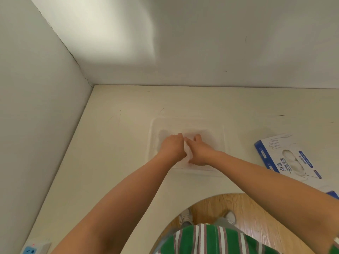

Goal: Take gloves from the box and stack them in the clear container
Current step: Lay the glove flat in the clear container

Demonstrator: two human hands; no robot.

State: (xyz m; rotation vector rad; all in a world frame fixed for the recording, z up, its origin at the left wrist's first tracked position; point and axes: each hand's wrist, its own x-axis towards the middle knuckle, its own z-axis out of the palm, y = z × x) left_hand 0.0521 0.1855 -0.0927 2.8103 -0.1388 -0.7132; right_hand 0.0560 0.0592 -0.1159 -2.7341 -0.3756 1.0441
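A clear plastic container (218,129) sits on the cream table in front of me. Both my hands reach into it, side by side. Between them hangs a thin see-through glove (188,153); my left hand (173,146) and my right hand (199,150) each hold an edge of it with curled fingers. More pale glove film lies flat on the container's floor. The blue and white glove box (286,158) lies flat on the table to the right, its oval opening showing white gloves.
White walls close the table at the back and the left. A power strip (34,248) lies at the lower left corner. The table's curved front edge gives onto a wooden floor (256,213).
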